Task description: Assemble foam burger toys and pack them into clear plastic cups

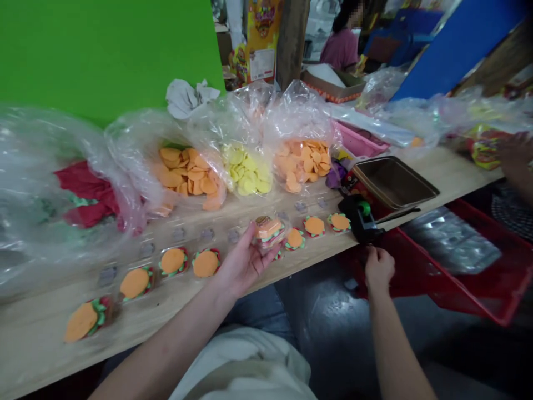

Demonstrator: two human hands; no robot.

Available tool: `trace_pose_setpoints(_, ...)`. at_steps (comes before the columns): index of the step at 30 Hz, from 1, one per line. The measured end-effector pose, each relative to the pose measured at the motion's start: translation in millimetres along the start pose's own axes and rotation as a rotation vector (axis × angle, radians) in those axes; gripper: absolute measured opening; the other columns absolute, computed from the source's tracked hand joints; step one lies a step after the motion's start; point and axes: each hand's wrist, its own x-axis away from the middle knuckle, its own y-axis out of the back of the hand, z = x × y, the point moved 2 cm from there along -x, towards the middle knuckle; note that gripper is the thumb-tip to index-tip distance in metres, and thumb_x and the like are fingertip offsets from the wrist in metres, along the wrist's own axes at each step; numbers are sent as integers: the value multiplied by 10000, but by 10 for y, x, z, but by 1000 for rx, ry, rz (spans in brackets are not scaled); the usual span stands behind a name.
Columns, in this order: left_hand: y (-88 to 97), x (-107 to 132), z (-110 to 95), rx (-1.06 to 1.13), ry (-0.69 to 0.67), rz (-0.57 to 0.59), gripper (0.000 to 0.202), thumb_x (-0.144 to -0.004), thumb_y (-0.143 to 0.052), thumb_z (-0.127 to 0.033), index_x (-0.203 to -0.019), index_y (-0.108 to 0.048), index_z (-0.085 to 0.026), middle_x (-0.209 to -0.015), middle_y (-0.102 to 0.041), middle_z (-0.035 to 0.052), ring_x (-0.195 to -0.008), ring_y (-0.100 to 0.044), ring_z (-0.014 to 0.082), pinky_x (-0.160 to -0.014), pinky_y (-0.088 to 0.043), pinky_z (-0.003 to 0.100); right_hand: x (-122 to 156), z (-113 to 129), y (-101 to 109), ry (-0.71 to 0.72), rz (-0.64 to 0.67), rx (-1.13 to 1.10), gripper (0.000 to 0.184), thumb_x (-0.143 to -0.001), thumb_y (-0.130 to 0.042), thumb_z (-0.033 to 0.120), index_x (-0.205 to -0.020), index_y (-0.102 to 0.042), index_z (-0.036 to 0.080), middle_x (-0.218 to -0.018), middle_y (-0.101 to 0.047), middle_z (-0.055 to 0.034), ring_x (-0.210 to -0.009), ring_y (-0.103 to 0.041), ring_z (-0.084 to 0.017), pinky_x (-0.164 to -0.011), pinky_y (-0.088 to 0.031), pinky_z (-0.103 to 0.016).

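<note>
The left hand (244,265) cradles a clear plastic pack of orange burger-shaped sweets (268,231) over the pale wooden table (175,294). The right hand (378,269) is curled at the table's near edge, just below a black device with a green knob (360,219); whether it grips anything is hidden.

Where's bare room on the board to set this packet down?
Bare wood runs along the board's near edge, below the burger packets, and right of the brown tray. The back is crowded with bags of orange discs.

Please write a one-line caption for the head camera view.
Left hand holds a wrapped burger-shaped sweet; right hand nears a black clamp.
</note>
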Motion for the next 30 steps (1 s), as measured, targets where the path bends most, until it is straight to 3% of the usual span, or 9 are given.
trace_pose_setpoints(2,50,28,-27,-45,-14,33,410,-839,-485,-403,-1122,-543,-111,-1191,-565,138,-1079,-551,244,-829,-517,278,327,271,-65,-3,54,-127,349,-769,-496,451,-878,-618,142,-730,-608,-54,-637,-574,-165,-599,-503,-315)
trace_pose_setpoints(7,222,109,-123,-101,-131,-7,374,-819,-509,-415,-1072,-575,-148,-1106,-619,95,-1002,-598,240,-788,-524,288,1273,1306,-449,171,640,-387,303,-782,-551,364,-1029,-629,205,-725,-617,-11,-575,-539,-115,-540,-473,-242)
trace_pose_setpoints(10,331,201,-184,-126,-224,-10,315,-809,-541,-365,-1054,-581,-172,-1074,-634,65,-958,-618,218,-787,-524,296,1618,1703,-672,228,848,-522,559,-810,-528,285,-1336,-340,267,-664,-590,38,-558,-516,-100,-543,-456,-229)
trace_pose_setpoints(12,400,276,-224,-144,-270,-7,308,-803,-556,-341,-1067,-568,-185,-1083,-630,58,-947,-620,208,-789,-525,313,1721,1814,-776,250,911,-554,674,-818,-519,261,-1395,-171,276,-652,-582,52,-571,-516,-100,-562,-455,-232)
trace_pose_setpoints(17,512,432,-309,-177,-367,-9,281,-793,-573,-318,-1040,-560,-184,-1058,-626,60,-902,-622,194,-756,-532,329,1839,1901,-898,263,934,-510,687,-811,-528,271,-1395,-166,257,-640,-573,48,-581,-513,-111,-572,-457,-243)
trace_pose_setpoints(21,546,517,-324,-198,-398,-8,288,-789,-576,-324,-1042,-539,-190,-1021,-621,56,-834,-625,180,-691,-535,308,1990,1959,-983,157,922,-537,691,-797,-543,297,-1382,-176,261,-623,-555,55,-550,-511,-111,-533,-455,-237)
trace_pose_setpoints(26,609,589,-376,-246,-453,-23,327,-783,-579,-323,-1078,-512,-200,-978,-618,55,-749,-616,164,-582,-517,266,2097,1891,-1109,33,979,-514,506,-809,-492,420,-1266,-371,242,-789,-617,-10,-657,-590,-149,-554,-500,-279)
trace_pose_setpoints(28,661,608,-434,-232,-508,-60,317,-774,-591,-311,-1066,-517,-209,-1006,-605,45,-815,-608,162,-642,-516,265,2072,1841,-1058,138,854,-385,473,-763,-556,425,-1175,-474,208,-911,-622,-55,-806,-594,-181,-638,-504,-305)
trace_pose_setpoints(30,713,627,-493,-242,-580,-98,318,-768,-601,-297,-1065,-518,-221,-1039,-591,36,-883,-593,161,-711,-505,271,2049,1827,-945,278,620,-232,348,-739,-593,399,-1011,-585,182,-930,-618,-73,-851,-570,-189,-700,-483,-315)
